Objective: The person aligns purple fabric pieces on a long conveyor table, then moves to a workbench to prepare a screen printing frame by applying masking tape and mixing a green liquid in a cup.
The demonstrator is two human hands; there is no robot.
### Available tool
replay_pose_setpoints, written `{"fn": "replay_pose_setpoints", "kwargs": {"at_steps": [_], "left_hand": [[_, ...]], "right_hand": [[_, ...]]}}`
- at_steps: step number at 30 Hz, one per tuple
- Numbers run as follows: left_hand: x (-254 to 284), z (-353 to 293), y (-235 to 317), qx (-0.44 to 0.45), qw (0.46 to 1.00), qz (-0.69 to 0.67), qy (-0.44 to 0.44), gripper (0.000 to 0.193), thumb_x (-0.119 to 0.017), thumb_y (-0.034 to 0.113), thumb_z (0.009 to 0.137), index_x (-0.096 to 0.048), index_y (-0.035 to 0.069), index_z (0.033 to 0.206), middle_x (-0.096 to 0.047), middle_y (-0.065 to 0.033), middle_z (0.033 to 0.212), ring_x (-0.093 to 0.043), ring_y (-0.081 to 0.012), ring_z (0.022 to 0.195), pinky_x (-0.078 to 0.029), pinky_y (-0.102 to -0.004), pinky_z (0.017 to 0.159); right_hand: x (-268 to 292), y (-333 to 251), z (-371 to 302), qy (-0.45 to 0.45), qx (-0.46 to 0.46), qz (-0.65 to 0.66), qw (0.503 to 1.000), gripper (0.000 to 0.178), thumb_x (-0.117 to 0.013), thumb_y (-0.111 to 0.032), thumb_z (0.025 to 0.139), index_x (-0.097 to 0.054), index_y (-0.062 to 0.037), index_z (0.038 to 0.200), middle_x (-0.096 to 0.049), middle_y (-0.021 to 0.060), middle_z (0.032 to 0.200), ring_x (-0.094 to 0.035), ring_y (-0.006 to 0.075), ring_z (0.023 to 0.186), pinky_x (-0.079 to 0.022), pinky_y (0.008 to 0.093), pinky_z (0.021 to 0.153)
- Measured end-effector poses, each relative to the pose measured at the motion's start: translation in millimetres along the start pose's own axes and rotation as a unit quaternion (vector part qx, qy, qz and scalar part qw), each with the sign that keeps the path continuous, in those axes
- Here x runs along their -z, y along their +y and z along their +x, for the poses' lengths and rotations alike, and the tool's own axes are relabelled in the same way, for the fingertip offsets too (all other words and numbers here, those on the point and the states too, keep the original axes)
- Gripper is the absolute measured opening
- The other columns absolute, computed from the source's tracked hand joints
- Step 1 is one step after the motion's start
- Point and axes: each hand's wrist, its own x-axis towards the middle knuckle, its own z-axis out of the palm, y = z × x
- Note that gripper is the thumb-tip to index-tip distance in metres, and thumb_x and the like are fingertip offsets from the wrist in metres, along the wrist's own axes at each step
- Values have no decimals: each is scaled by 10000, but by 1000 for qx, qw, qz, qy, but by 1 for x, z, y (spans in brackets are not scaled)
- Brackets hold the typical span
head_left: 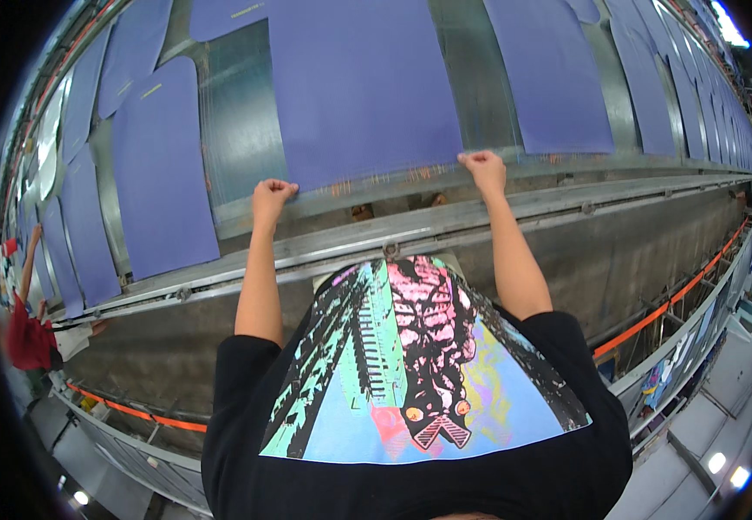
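Observation:
A large purple-blue cut fabric panel (363,87) lies flat on the long table (237,104) in front of me. At its near left corner, my left hand (272,204) is closed in a pinch on the edge. The near right corner is between the thumb and fingers of my right hand (485,172), also pinched. Between my hands the panel's near edge runs almost straight, just above a strip of table with orange and dark marks.
More purple-blue panels, such as one at left (163,173) and one at right (553,78), cover the table. A metal rail (376,238) runs along its near side. Another person in a red top (29,334) stands far left, one arm over the table. Orange strips (670,299) line the structure behind me.

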Motion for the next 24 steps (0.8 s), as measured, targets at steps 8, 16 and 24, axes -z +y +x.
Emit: {"fn": "replay_pose_setpoints", "kwargs": {"at_steps": [8, 16, 24], "left_hand": [[-21, -28, 22, -220, 955, 92, 178, 355, -753, 269, 890, -625, 31, 1121, -632, -139, 1088, -594, -309, 1031, -461, -446, 910], [-88, 7, 76, -361, 908, 199, 76, 567, -576, 287, 994, -444, 33, 1483, -341, -194, 1613, -299, -377, 1509, -186, -563, 1232], [-41, 113, 95, -299, 904, 286, 108, 813, -465, 586, 990, -315, 49, 1582, -245, -150, 1673, -178, -307, 1565, -60, -672, 1210]], "right_hand": [[-28, -38, -31, 128, 204, 21, 970, 171, -665, -172, 914, -652, -72, 1053, -689, 107, 960, -652, 311, 931, -502, 448, 839], [-122, -146, -54, -95, 529, -121, 834, 536, -546, -247, 1005, -447, -65, 1500, -411, 143, 1583, -354, 308, 1485, -242, 498, 1221], [-117, -228, 56, -51, 412, -291, 862, 672, -560, -458, 989, -383, -181, 1574, -305, 57, 1660, -234, 290, 1546, -113, 561, 1246]]}}
